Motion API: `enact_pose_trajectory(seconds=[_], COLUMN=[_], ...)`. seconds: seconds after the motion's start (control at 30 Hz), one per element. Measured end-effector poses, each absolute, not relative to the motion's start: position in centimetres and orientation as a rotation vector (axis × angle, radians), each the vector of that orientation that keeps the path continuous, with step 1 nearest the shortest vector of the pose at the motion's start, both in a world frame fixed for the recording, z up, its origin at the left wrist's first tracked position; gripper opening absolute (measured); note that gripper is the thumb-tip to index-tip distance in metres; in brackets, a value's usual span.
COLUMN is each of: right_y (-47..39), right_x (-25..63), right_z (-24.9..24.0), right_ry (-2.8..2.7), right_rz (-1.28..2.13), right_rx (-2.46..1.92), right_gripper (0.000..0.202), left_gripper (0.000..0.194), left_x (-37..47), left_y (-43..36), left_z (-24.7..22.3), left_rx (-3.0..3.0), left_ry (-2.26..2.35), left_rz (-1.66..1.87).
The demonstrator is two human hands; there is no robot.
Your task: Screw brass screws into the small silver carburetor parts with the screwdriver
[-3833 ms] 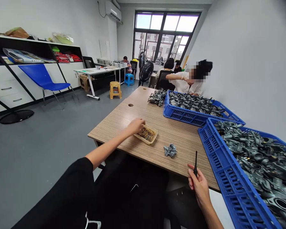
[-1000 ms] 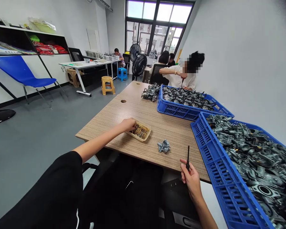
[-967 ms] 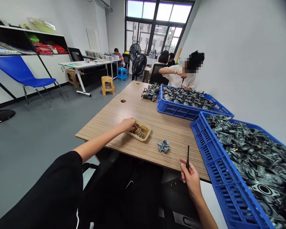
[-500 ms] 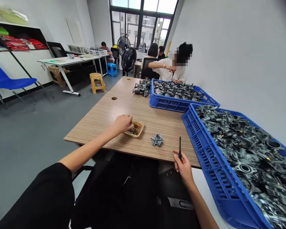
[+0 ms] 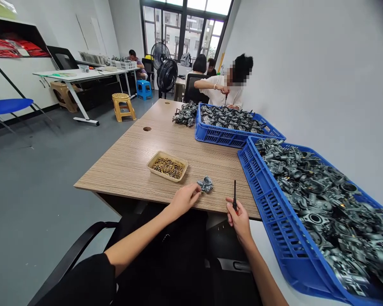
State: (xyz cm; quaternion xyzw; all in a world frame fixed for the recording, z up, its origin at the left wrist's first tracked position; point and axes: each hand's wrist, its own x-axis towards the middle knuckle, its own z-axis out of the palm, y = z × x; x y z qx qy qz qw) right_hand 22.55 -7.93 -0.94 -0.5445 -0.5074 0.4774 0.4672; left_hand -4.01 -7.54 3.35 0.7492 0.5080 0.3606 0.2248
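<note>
Beside the metal carburetor body (image 5: 207, 183) on the table, my left hand (image 5: 185, 199) is closed in a pinch. A small brass part, barely visible, shows at its fingertips, which reach the body's near left side. The body stands with its round bore facing up. My right hand (image 5: 240, 219), at the table's front edge, grips a screwdriver (image 5: 235, 194) with its dark shaft pointing up. To the left of the body lies a shallow beige tray (image 5: 150, 167) of small brass parts (image 5: 167, 167).
A blue crate (image 5: 271, 212) heaped with carburetor bodies stands close on my right. Behind it is another filled blue crate (image 5: 217, 137), with a pile of carburetors (image 5: 185, 114) to its left. Across the table (image 5: 124, 170), a co-worker (image 5: 221, 87) holds a screwdriver over the far crate.
My left hand has left the tray of brass parts and moved right to the carburetor body. The right hand keeps the screwdriver upright. The view has shifted slightly.
</note>
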Motion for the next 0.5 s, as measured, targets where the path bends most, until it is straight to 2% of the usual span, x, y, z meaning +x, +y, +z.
enact_pose_trajectory(seconds=[0.5], right_y=[-8.02], right_x=[22.46], right_z=[-0.67], right_ry=[-1.263], right_rz=[1.153], right_rx=[-1.348], right_gripper=[0.054], left_gripper=[0.008], left_x=[-3.15], left_y=[-6.73], left_z=[1.95], left_rx=[2.036], left_ry=[1.586], left_rz=[0.976])
